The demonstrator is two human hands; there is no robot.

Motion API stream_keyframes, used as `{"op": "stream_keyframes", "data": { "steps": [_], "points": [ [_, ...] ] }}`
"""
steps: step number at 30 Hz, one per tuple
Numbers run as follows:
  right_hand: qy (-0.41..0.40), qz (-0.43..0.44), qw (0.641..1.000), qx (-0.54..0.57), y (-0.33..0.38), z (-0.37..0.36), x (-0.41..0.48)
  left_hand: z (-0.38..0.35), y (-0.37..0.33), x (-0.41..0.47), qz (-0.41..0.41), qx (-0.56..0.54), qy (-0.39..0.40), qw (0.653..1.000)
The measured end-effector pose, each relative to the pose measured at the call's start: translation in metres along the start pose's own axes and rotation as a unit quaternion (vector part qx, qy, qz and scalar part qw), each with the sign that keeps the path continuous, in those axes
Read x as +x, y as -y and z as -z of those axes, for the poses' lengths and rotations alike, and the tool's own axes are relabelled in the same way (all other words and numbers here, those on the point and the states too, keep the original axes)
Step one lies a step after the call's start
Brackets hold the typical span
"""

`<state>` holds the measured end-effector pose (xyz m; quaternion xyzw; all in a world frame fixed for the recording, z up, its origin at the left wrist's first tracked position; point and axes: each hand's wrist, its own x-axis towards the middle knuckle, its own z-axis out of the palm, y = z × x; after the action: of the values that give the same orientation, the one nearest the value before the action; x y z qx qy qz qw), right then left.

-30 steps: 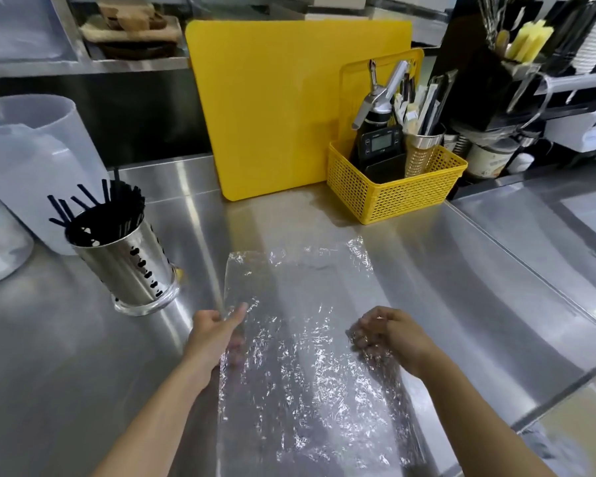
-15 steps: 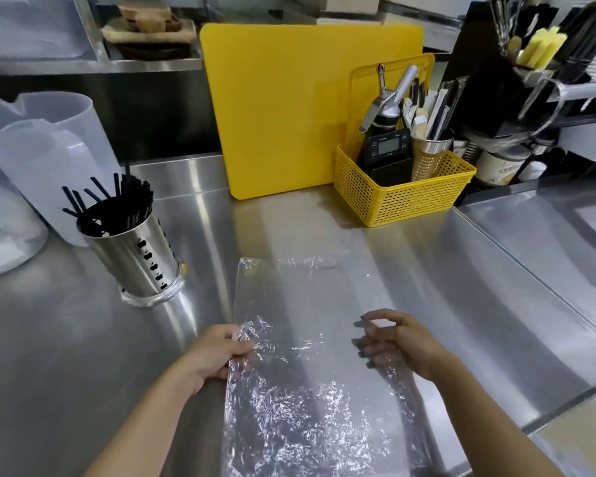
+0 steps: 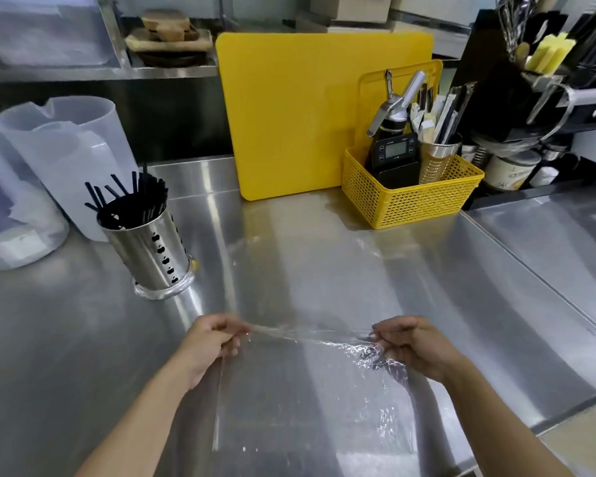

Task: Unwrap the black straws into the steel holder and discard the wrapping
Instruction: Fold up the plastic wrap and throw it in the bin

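Observation:
A clear plastic wrapping (image 3: 310, 383) lies spread on the steel counter in front of me, with nothing inside it. My left hand (image 3: 211, 342) pinches its left edge and my right hand (image 3: 414, 342) pinches its right edge, so a taut crease runs between them. The black straws (image 3: 128, 197) stand bunched in the perforated steel holder (image 3: 152, 249), which is upright at the left, well away from both hands.
A yellow cutting board (image 3: 300, 111) leans at the back. A yellow basket (image 3: 410, 197) with a timer, a dispenser and a utensil cup sits to its right. Translucent plastic jugs (image 3: 66, 156) stand at the far left. The counter edge (image 3: 547, 425) runs at the lower right.
Both hands have gone from lying on the flat wrapping to pinching its side edges, and the sheet is now lifted into a tight fold between them.

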<state>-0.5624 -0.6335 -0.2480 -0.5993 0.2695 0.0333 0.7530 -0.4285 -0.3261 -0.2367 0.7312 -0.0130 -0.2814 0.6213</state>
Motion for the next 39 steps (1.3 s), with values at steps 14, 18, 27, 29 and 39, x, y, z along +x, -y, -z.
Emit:
{"op": "stream_keyframes", "data": {
  "steps": [14, 18, 27, 29, 39],
  "points": [
    [-0.09, 0.058, 0.992, -0.06, -0.009, 0.002, -0.001, -0.012, 0.004, -0.009, 0.058, -0.079, -0.005, 0.995],
    [-0.131, 0.175, 0.946, -0.239, 0.016, -0.01, -0.004, -0.019, -0.004, -0.008, 0.011, -0.008, -0.029, 0.999],
    [0.201, 0.056, 0.914, -0.347, 0.047, -0.059, -0.003, -0.027, -0.051, -0.012, -0.165, 0.079, 0.153, 0.971],
    [0.193, 0.069, 0.932, -0.298, 0.044, -0.063, -0.001, -0.023, -0.058, -0.01, -0.182, 0.054, 0.081, 0.979],
    [0.048, 0.132, 0.99, -0.003, 0.031, -0.075, 0.007, -0.018, -0.03, -0.014, 0.041, -0.231, 0.063, 0.97]
  ]
}}
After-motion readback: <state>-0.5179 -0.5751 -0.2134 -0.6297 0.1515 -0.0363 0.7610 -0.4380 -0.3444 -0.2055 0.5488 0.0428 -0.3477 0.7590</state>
